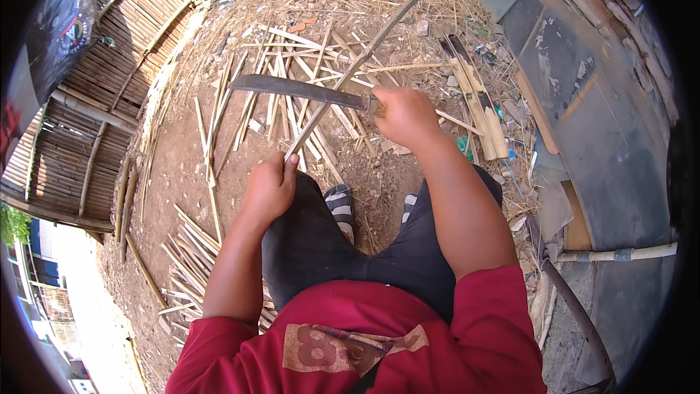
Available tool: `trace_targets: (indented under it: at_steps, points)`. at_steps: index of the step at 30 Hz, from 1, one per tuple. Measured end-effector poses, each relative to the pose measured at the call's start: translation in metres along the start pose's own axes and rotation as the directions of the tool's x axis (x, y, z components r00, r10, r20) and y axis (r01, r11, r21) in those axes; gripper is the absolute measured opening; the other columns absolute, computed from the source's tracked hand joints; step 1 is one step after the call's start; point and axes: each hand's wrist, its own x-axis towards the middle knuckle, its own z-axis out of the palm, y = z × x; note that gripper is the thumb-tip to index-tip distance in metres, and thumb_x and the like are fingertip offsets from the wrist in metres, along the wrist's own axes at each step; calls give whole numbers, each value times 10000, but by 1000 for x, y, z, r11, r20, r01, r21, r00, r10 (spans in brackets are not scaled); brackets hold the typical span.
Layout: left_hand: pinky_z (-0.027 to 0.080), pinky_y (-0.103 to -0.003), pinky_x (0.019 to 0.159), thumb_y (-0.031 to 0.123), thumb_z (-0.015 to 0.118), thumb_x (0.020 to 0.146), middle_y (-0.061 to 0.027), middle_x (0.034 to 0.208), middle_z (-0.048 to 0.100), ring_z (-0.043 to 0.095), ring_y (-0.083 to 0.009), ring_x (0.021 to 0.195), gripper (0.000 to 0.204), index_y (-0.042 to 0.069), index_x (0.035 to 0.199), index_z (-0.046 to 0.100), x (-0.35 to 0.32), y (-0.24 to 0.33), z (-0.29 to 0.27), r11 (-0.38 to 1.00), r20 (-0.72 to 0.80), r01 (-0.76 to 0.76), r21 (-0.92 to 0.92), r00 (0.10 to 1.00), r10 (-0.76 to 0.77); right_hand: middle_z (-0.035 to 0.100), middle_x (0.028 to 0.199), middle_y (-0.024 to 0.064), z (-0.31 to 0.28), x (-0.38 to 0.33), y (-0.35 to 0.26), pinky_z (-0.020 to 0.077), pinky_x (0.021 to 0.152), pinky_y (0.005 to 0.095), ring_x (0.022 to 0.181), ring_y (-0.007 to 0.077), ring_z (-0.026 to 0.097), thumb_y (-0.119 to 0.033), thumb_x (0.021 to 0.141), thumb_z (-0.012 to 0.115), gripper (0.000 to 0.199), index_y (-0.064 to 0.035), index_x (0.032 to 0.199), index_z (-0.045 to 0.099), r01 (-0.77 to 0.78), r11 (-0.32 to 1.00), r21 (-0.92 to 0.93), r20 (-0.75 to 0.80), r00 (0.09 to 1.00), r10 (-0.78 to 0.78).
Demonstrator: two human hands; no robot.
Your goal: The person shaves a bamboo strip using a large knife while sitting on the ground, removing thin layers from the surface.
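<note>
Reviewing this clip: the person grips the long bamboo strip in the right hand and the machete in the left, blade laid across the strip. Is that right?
Not quite: the hands are swapped. The head view shows the left hand gripping the long bamboo strip and the right hand holding the machete, blade laid across the strip.

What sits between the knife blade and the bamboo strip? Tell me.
Nothing visible does. The long blade in the right hand lies directly across the bamboo strip, whose near end the left hand grips. Loose bamboo slats lie on the ground beneath.
</note>
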Motion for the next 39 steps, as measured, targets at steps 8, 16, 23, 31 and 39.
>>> trace_targets:
  at_steps: [8, 16, 23, 31, 39]
  points:
    - [467, -572, 694, 309, 543, 1046, -311, 785, 633, 602, -537, 772, 375, -26, 884, 589, -4, -17, -10, 996, 25, 1, 87, 1000, -3, 734, 983, 155, -18, 14, 20, 565, 812, 477, 915, 375, 705, -180, 811, 739, 304, -129, 1110, 728, -251, 968, -12, 76, 965, 251]
    - [456, -542, 690, 290, 536, 1048, -301, 792, 620, 599, -509, 768, 366, -33, 883, 582, -21, -14, -10, 999, -16, -21, 26, 1000, 22, 731, 934, 181, -14, 17, -3, 567, 774, 482, 867, 387, 710, -186, 804, 740, 312, -111, 1107, 726, -122, 991, 52, 14, 992, 122]
    - [468, -545, 685, 302, 541, 1048, -299, 783, 632, 608, -521, 770, 362, -27, 905, 594, -27, -22, -23, 999, 51, 31, -11, 998, -30, 740, 934, 154, -7, 3, 7, 555, 835, 500, 901, 383, 707, -191, 804, 744, 334, -117, 1129, 718, -150, 987, 53, -14, 989, 151]
    - [473, -498, 684, 284, 529, 1056, -266, 781, 631, 627, -464, 764, 342, -24, 926, 603, -43, -26, -33, 998, 88, 55, -30, 995, -53, 716, 844, 165, -23, 8, 16, 557, 742, 504, 824, 393, 702, -167, 784, 732, 211, -102, 982, 700, -94, 993, 72, 28, 995, 93]
    - [469, -505, 674, 281, 559, 1043, -277, 780, 633, 620, -472, 746, 354, -31, 880, 596, -48, -33, -31, 997, 94, 70, -36, 993, -67, 713, 873, 134, -1, -3, -19, 541, 774, 484, 866, 362, 700, -142, 746, 777, 236, -96, 952, 672, 302, 949, -88, -28, 952, -305]
